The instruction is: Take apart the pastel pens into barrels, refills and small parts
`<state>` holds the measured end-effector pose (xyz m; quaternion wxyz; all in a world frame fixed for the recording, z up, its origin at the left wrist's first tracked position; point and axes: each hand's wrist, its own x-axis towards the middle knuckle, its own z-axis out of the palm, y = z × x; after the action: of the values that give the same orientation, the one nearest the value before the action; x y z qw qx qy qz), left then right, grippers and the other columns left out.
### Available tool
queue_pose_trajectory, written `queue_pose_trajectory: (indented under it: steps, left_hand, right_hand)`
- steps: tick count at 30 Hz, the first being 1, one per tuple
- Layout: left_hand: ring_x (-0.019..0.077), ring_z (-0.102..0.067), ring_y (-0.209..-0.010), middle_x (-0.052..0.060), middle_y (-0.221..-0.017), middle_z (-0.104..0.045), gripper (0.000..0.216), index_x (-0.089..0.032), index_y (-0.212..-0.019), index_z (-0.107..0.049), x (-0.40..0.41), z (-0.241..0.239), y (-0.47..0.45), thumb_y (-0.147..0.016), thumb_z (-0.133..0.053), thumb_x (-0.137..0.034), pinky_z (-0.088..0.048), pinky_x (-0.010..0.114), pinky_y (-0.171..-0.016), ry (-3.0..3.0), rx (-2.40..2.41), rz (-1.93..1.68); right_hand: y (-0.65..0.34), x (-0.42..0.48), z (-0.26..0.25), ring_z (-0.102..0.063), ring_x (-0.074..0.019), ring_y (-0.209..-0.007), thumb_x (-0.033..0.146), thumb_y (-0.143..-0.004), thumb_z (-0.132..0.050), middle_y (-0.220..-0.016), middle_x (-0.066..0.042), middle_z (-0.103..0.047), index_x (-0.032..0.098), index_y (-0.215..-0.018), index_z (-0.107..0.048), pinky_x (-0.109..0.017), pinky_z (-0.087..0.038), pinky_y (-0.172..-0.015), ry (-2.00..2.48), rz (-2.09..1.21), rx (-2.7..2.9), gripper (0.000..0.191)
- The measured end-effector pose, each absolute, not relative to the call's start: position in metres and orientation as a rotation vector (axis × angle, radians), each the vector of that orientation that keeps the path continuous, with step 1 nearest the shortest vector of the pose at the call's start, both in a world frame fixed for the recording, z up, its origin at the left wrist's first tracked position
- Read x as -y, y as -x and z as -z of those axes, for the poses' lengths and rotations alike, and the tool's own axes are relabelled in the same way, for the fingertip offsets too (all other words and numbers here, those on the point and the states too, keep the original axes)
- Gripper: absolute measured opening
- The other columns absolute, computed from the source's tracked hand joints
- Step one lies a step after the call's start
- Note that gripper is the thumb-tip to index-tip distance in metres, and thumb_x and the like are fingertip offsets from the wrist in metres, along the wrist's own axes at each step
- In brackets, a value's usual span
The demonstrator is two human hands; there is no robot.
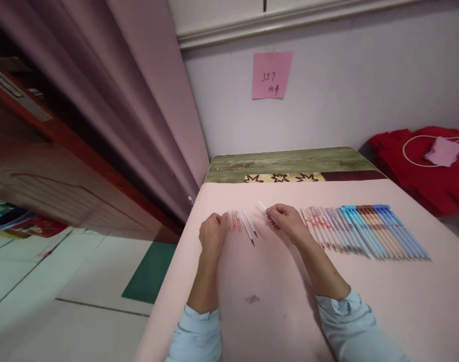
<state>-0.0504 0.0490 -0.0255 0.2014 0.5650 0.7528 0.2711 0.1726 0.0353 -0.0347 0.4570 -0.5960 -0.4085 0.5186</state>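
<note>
Left hand (213,232) at pen parts (234,220), right hand (285,218) gripping refill (263,206)

The table (274,301) has a smooth, matt pink top. On it, the pens (365,229) and thin refills (249,230) look like glossy plastic. Behind the table hangs a matt paper note (272,74); to its right lies red cloth (421,181), to its left a cloth curtain (139,100).
</note>
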Motion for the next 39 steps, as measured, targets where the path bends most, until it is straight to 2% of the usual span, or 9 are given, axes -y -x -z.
queue_pose_trajectory:
  steps: [3, 6, 10, 14, 19, 22, 25, 32, 39]
  left_hand:
    - [0.0217, -0.055, -0.072, 0.005, -0.072, -0.064, 0.022, -0.023, -0.070, -0.062, -0.051, 0.025, 0.052, -0.082, -0.054, -0.040, -0.034, 0.031, -0.067, -1.601, -2.094, -0.769]
    - [0.0176, -0.054, -0.068, 0.003, -0.074, -0.064, 0.017, -0.021, -0.075, -0.067, -0.051, 0.024, 0.044, -0.078, -0.060, -0.037, -0.037, 0.029, -0.066, -1.492, -1.895, -1.039]
    - [0.0098, -0.044, -0.054, 0.000, -0.064, -0.058, 0.031, -0.016, -0.084, -0.072, -0.043, 0.020, 0.019, -0.072, -0.070, -0.045, -0.032, 0.024, -0.052, -1.176, -1.267, -1.125]
    - [0.0063, -0.039, -0.049, -0.002, -0.055, -0.050, 0.035, -0.012, -0.077, -0.073, -0.039, 0.019, 0.005, -0.066, -0.078, -0.045, -0.026, 0.021, -0.047, -1.006, -1.063, -1.091]
    - [0.0051, -0.038, -0.044, -0.002, -0.055, -0.055, 0.036, -0.013, -0.067, -0.066, -0.048, 0.029, 0.016, -0.066, -0.077, -0.047, -0.024, 0.020, -0.043, -0.885, -1.230, -1.348]
    - [0.0060, -0.037, -0.043, -0.003, -0.050, -0.052, 0.036, -0.015, -0.060, -0.062, -0.050, 0.038, 0.019, -0.068, -0.074, -0.048, -0.027, 0.021, -0.044, -0.979, -1.358, -1.301]
    - [0.0091, -0.045, -0.047, -0.002, -0.051, -0.055, 0.035, -0.016, -0.059, -0.064, -0.047, 0.047, 0.013, -0.069, -0.073, -0.048, -0.035, 0.023, -0.049, -1.150, -1.442, -1.209]
    - [0.0144, -0.058, -0.056, 0.003, -0.067, -0.067, 0.038, -0.015, -0.091, -0.073, -0.049, 0.053, 0.013, -0.069, -0.073, -0.046, -0.047, 0.028, -0.057, -1.169, -1.511, -1.242]
    - [0.0121, -0.056, -0.050, 0.001, -0.061, -0.065, 0.033, -0.015, -0.086, -0.070, -0.049, 0.044, 0.018, -0.074, -0.069, -0.045, -0.046, 0.025, -0.051, -1.147, -1.427, -1.300]
  right_hand:
    - [-0.165, -0.034, 0.033, -0.051, -0.0102, -0.050, 0.038, -0.071, -0.064, -0.056, 0.002, -0.056, 0.018, -0.068, -0.056, -0.022, -0.040, -0.049, 1.397, -1.365, 0.950, 0.022]
    - [-0.155, -0.030, 0.030, -0.051, -0.0096, -0.050, 0.038, -0.071, -0.066, -0.060, 0.001, -0.058, 0.017, -0.070, -0.057, -0.022, -0.040, -0.048, 1.339, -1.443, 0.956, 0.022]
    - [-0.143, -0.026, 0.026, -0.049, -0.0084, -0.050, 0.043, -0.075, -0.066, -0.063, 0.001, -0.059, 0.016, -0.073, -0.059, -0.021, -0.038, -0.049, 1.185, -1.540, 1.047, 0.028]
    - [-0.143, -0.025, 0.025, -0.048, -0.0085, -0.051, 0.049, -0.076, -0.065, -0.063, 0.000, -0.060, 0.016, -0.073, -0.060, -0.022, -0.039, -0.051, 1.128, -1.552, 1.183, 0.033]
    - [-0.170, -0.030, 0.023, -0.053, -0.0121, -0.055, 0.044, -0.079, -0.061, -0.064, -0.002, -0.065, 0.018, -0.069, -0.065, -0.024, -0.035, -0.053, 1.624, -1.132, 1.401, 0.028]
    - [-0.180, -0.030, 0.018, -0.055, -0.0137, -0.058, 0.042, -0.080, -0.059, -0.067, -0.001, -0.067, 0.021, -0.068, -0.068, -0.025, -0.030, -0.052, 1.930, -0.809, 1.503, 0.026]
    - [-0.172, -0.027, 0.016, -0.058, -0.0153, -0.062, 0.046, -0.082, -0.058, -0.067, 0.000, -0.069, 0.025, -0.071, -0.072, -0.025, -0.029, -0.053, 2.016, -0.743, 1.562, 0.027]
    - [-0.166, -0.026, 0.012, -0.065, -0.0207, -0.079, 0.047, -0.087, -0.053, -0.082, -0.002, -0.074, 0.029, -0.088, -0.075, -0.027, -0.035, -0.060, 2.061, -0.576, 1.609, 0.029]
    - [-0.245, -0.024, -0.002, -0.067, -0.0253, -0.084, 0.043, -0.081, -0.059, -0.085, -0.009, -0.073, 0.024, -0.085, -0.074, -0.030, -0.043, -0.066, 2.505, -0.354, 1.520, 0.025]
